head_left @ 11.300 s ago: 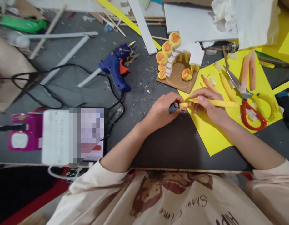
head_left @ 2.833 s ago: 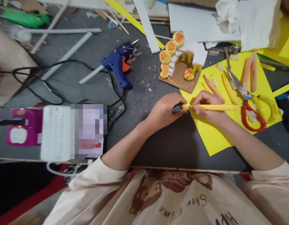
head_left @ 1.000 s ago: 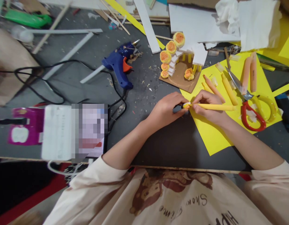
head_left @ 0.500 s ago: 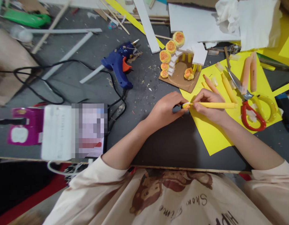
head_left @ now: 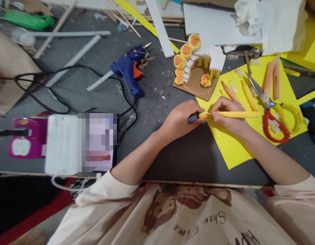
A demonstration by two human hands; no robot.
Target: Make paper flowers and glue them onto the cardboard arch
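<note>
Between the thumb and fingers of my left hand (head_left: 180,119) is a small paper flower (head_left: 203,115), yellow and orange with a white patch. My right hand (head_left: 230,114) grips a yellow marker (head_left: 236,114), its tip pointing left and close to the flower; whether it touches I cannot make out. Beyond the hands stands a small model on a brown cardboard base (head_left: 198,85), with white steps (head_left: 190,64) and several round yellow-orange flowers (head_left: 179,61). Under my right hand lies a yellow sheet (head_left: 229,149), bearing orange markers (head_left: 268,81) and red-handled scissors (head_left: 268,115).
A blue glue gun (head_left: 129,68) with a trailing black cord (head_left: 57,69) lies left of the model. A phone (head_left: 102,141) and a white box (head_left: 62,144) sit at the near left. White sheets (head_left: 221,23) and a roll of clear yellow tape (head_left: 292,119) are on the right.
The marker's tip has shifted very slightly at the small flower. Both hands stay in nearly the same place and hold the same things.
</note>
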